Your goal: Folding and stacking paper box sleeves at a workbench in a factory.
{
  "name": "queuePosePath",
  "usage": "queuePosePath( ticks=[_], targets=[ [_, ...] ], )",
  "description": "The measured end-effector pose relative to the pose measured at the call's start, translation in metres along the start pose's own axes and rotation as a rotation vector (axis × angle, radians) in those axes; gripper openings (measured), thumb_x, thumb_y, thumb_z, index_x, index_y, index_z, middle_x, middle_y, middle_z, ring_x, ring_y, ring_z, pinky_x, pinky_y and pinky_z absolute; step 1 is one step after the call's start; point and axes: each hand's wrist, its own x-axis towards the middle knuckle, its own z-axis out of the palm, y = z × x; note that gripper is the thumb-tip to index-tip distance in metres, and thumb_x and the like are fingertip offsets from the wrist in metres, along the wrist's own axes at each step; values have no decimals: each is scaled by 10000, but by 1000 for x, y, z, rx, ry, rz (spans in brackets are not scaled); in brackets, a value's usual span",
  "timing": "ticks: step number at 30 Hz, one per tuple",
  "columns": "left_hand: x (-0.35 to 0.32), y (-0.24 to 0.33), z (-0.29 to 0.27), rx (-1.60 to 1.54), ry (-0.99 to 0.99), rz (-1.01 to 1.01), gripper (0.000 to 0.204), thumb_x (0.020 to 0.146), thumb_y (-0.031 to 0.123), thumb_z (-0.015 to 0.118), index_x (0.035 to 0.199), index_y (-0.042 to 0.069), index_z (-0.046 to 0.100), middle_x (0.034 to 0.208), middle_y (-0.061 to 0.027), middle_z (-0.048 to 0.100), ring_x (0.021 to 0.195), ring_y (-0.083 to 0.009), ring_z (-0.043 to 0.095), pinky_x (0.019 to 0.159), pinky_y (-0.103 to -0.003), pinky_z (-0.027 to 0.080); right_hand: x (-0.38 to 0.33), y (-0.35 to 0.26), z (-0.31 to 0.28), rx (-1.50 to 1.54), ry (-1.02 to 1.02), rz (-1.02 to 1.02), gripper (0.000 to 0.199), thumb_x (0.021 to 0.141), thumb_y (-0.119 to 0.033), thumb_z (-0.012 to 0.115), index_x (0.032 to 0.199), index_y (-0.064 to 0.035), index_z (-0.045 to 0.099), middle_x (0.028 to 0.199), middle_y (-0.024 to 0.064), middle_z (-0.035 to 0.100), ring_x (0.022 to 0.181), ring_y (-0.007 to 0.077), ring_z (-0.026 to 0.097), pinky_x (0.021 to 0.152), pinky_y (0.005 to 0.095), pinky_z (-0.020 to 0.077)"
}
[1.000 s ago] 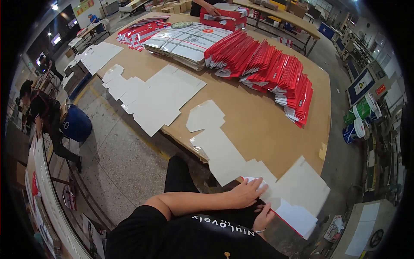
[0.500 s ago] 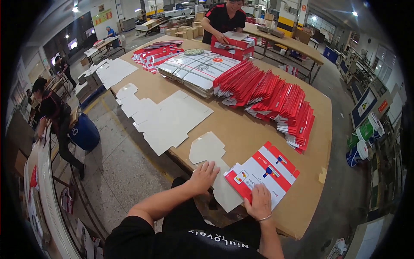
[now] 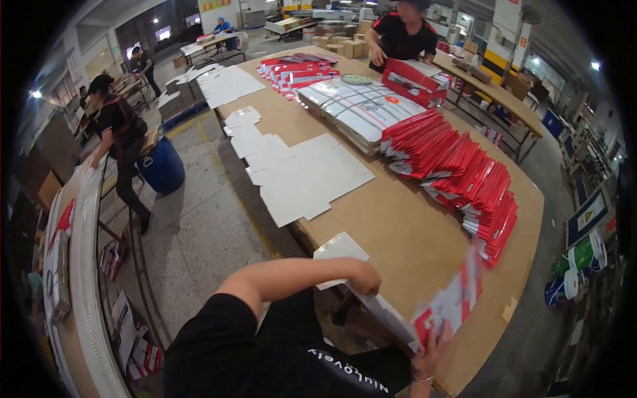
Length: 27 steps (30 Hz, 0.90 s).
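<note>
I hold a flat red and white carton blank [image 3: 446, 306] tilted up over the near edge of the brown table [image 3: 411, 232]. My right hand [image 3: 430, 350] grips its lower red edge. My left hand [image 3: 363, 278] rests closed on the blank's white flap end, next to a white card piece [image 3: 339, 254] lying on the table edge. A long overlapping row of folded red cartons [image 3: 464, 179] runs along the table's right side.
White die-cut sheets [image 3: 308, 176] lie along the table's left edge. A stack of white printed sheets [image 3: 361, 109] sits mid-table. A person in black and red [image 3: 401, 33] works at the far end. Another person [image 3: 119, 132] stands by a blue barrel [image 3: 161, 166] at left.
The carton blank lay flat under both hands; now it is lifted and tilted up, blurred in motion. My left hand has closed on its white end. The view has tipped toward the far table.
</note>
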Motion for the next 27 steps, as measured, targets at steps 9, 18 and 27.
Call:
queuePosePath(
  ticks=[9,18,27],
  targets=[
    [34,-14,39,227,630,-368,288,741,325,772,934,125,695,860,-61,683,870,-238,689,740,-410,510,54,-28,-11,-64,-456,84,504,846,-373,703,1307,-196,603,1458,203,416,1387,399,337,1127,580,244],
    [-102,-31,78,238,551,18,447,848,214,710,1258,65,613,1328,-116,576,1266,-297,514,1048,-452,444,28,-6,22,63,-263,0,637,741,-452,780,1265,-157,573,1464,201,405,1416,421,308,1154,625,161],
    [-34,-18,54,-1436,1606,-271,1101,781,-46,766,1576,96,18,1357,-173,500,1202,-293,563,1019,-429,487,40,-3,22,145,-280,-73,615,833,-399,706,1336,-93,531,1515,208,382,1451,384,304,1177,601,146]
  ],
)
